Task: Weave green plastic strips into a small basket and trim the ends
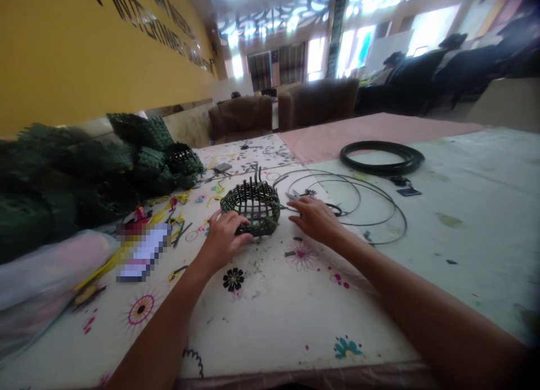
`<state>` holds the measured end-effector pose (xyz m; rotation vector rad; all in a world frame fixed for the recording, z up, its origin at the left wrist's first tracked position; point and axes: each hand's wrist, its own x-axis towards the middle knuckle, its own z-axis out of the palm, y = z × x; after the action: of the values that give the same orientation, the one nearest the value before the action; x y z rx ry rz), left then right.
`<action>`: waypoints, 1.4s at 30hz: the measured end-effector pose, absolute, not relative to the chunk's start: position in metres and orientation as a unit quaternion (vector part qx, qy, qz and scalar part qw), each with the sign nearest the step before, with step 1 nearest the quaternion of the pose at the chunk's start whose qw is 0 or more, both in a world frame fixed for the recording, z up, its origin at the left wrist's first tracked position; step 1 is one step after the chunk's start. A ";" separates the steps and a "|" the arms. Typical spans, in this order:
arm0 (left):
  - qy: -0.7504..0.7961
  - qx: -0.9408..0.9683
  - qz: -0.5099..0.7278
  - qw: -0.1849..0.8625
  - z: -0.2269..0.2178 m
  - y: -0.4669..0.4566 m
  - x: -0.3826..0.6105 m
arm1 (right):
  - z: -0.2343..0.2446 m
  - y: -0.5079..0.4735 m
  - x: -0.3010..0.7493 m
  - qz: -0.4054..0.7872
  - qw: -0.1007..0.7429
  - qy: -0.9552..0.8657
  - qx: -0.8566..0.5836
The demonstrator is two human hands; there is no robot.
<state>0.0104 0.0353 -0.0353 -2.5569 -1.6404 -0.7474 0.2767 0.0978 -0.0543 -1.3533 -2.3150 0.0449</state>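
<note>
The surface [270, 328], light and flower-printed, spreads beneath the fingers of the left hand [226, 235] and the right hand [315, 216]. Well beyond both sets of fingers stand brown chairs [319, 106]. Far to the left of the left fingers lies a dark green woven pile [97, 165], with a clear bag [46, 283] on the near side of it. To the right of the right fingers, a thin strand spreads in wide loops [404, 216]; past these, farther away, a thick dark coil [382, 167] lies flat.

The basket [256, 211] sits on the surface just in front of the left fingers, to the left of the right ones. Its mouth seems to face up and toward the wearer, and its wider axis runs left to right, across the line of the left forearm. A few loose strips stick up from its far edge, pointing away from the left fingers. Those fingers close over the near left rim, thumb outside.

A pale, pixelated slab [145, 254] lies left of the left hand. The right fingers lie slightly parted at the scissors [294, 195], whose blades point left toward the basket; whether they grip cannot be told.
</note>
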 end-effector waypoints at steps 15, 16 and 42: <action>-0.447 -0.864 -0.230 0.030 -0.054 0.045 0.011 | -0.067 0.093 0.264 0.203 0.353 -0.848 -0.340; -0.450 -0.864 -0.226 0.029 -0.055 0.045 0.012 | -0.066 0.093 0.263 0.206 0.347 -0.848 -0.343; -0.452 -0.402 -0.580 -0.546 -0.049 0.036 0.028 | -0.050 0.064 0.255 -0.180 0.321 -0.846 -0.386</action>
<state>0.0282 0.0358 -0.0495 -2.0599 -2.3156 -2.9749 0.2552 0.0637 -0.0499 -1.0137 -2.2232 -0.4724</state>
